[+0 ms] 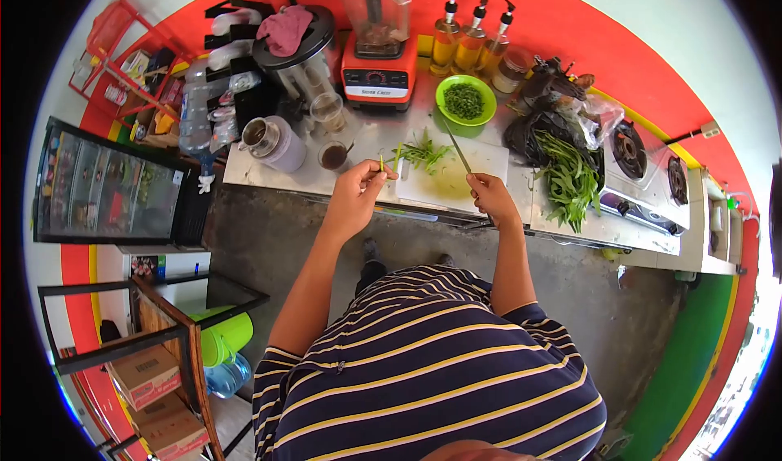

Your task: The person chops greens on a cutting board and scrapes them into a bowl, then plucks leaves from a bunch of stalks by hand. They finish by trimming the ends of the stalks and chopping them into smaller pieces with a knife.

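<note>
My right hand (494, 198) is closed round a kitchen knife (458, 149), its blade pointing away over the white cutting board (487, 158). At the board's left edge my left hand (357, 192) is raised in a pinch, with a thin yellow-green stem piece (381, 161) between its fingertips. Cut green stems (425, 153) lie loose on the far left part of the board. Beyond the board stands a bright green bowl (490, 103) holding finely chopped greens (463, 100). A bunch of long leafy greens (568, 172) rests to the right of my right hand.
Along the wall stand a red blender (378, 78), pump bottles (471, 41) and a gas stove (639, 180). A glass of dark drink (333, 156), a plastic cup (327, 112) and a metal flask (275, 145) are left of the board. Black plastic bags (544, 127) sit behind the leaves.
</note>
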`<state>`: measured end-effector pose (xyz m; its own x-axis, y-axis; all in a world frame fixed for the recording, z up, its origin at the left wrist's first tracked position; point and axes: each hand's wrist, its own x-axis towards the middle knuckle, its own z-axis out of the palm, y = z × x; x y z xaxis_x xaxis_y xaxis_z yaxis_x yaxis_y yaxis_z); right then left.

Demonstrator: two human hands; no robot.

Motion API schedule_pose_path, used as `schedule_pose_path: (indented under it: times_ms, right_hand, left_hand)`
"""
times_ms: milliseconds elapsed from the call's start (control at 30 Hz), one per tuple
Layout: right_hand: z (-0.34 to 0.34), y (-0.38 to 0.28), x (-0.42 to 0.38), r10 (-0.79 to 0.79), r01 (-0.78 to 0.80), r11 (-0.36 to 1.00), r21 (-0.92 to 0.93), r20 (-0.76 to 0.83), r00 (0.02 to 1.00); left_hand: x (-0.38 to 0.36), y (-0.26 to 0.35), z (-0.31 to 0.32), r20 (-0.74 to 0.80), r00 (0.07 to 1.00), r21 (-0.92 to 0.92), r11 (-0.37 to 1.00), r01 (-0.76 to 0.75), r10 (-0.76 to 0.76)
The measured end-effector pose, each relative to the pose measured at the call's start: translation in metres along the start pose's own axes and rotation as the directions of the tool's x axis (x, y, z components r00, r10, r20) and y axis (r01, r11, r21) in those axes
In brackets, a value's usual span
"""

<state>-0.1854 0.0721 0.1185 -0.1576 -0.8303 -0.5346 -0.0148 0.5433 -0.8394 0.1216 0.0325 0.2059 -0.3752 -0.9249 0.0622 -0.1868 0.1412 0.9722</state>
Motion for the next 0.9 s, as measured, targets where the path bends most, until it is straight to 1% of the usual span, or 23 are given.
schedule_pose_path:
  times_ms: [33, 67, 133, 167, 200, 233, 267, 333, 367, 400, 433, 467, 533, 600, 700, 733, 833, 900]
  right_hand:
    - [-0.005, -0.003, -0.009, -0.051, 0.051, 0.999, 0.016, -0.014, 0.999]
    - [-0.009, -0.005, -0.018, -0.052, 0.053, 0.998, 0.022, -0.029, 0.998]
    - [-0.015, -0.016, -0.039, -0.155, 0.158, 0.982, 0.108, -0.036, 0.987]
    - [-0.017, -0.022, -0.049, -0.154, 0.159, 0.981, 0.112, -0.051, 0.987]
    - [-0.018, -0.028, -0.058, -0.171, 0.173, 0.969, 0.173, -0.026, 0.985]
    - [-0.019, -0.029, -0.064, -0.191, 0.186, 0.954, 0.236, -0.004, 0.982]
    - [-0.017, -0.026, -0.068, -0.189, 0.189, 0.952, 0.242, -0.023, 0.982]
    - [-0.015, -0.022, -0.074, -0.293, 0.307, 0.934, 0.181, -0.103, 0.951]
    - [-0.018, -0.022, -0.078, -0.277, 0.288, 0.94, 0.183, -0.083, 0.957]
    - [-0.02, -0.02, -0.08, -0.279, 0.292, 0.939, 0.183, -0.095, 0.956]
    - [-0.021, -0.015, -0.08, -0.281, 0.3, 0.945, 0.129, -0.147, 0.948]
    - [-0.024, -0.009, -0.079, -0.284, 0.303, 0.95, 0.076, -0.197, 0.939]
    - [-0.034, 0.012, -0.071, -0.276, 0.297, 0.952, 0.071, -0.214, 0.937]
    - [-0.043, 0.031, -0.069, -0.308, 0.334, 0.94, 0.065, -0.254, 0.917]
    - [-0.056, 0.048, -0.073, -0.262, 0.286, 0.955, 0.074, -0.237, 0.935]
    - [-0.059, 0.054, -0.073, -0.256, 0.281, 0.956, 0.082, -0.236, 0.938]
    - [-0.065, 0.072, -0.07, -0.227, 0.241, 0.969, 0.046, -0.201, 0.953]
    - [-0.066, 0.084, -0.064, -0.236, 0.227, 0.972, -0.067, -0.184, 0.954]
  left_hand:
    - [0.006, 0.001, 0.007, 0.024, 0.999, -0.067, 0.997, 0.027, -0.025]
    - [0.012, 0.002, 0.015, 0.049, 0.998, -0.132, 0.99, 0.056, -0.05]
    - [0.024, 0.012, 0.028, 0.095, 0.995, -0.165, 0.986, 0.039, -0.023]
    - [0.03, 0.012, 0.035, 0.103, 0.995, -0.215, 0.976, 0.04, -0.018]
    - [0.036, 0.011, 0.043, 0.113, 0.994, -0.265, 0.963, 0.042, -0.013]
    - [0.043, 0.01, 0.052, 0.131, 0.991, -0.265, 0.963, 0.042, -0.007]
    - [0.049, 0.008, 0.062, 0.129, 0.992, -0.302, 0.952, 0.043, -0.004]
    - [0.059, 0.009, 0.083, 0.141, 0.99, -0.341, 0.939, 0.039, 0.01]
    - [0.063, 0.009, 0.093, 0.143, 0.989, -0.411, 0.907, 0.092, -0.035]
    - [0.066, 0.009, 0.103, 0.147, 0.986, -0.478, 0.866, 0.145, -0.084]
    - [0.07, 0.004, 0.114, 0.161, 0.981, -0.554, 0.813, 0.177, -0.104]
    - [0.071, -0.002, 0.124, 0.168, 0.981, -0.553, 0.814, 0.179, -0.102]
    - [0.074, -0.021, 0.143, 0.193, 0.969, -0.557, 0.796, 0.238, -0.155]
    - [0.073, -0.046, 0.16, 0.206, 0.959, -0.551, 0.786, 0.279, -0.196]
    - [0.066, -0.075, 0.176, 0.174, 0.932, -0.431, 0.826, 0.364, -0.319]
    - [0.064, -0.085, 0.179, 0.175, 0.929, -0.424, 0.826, 0.37, -0.326]
    - [0.058, -0.114, 0.186, 0.094, 0.903, -0.426, 0.803, 0.417, -0.419]
    - [0.055, -0.129, 0.189, 0.049, 0.892, -0.427, 0.798, 0.426, -0.45]
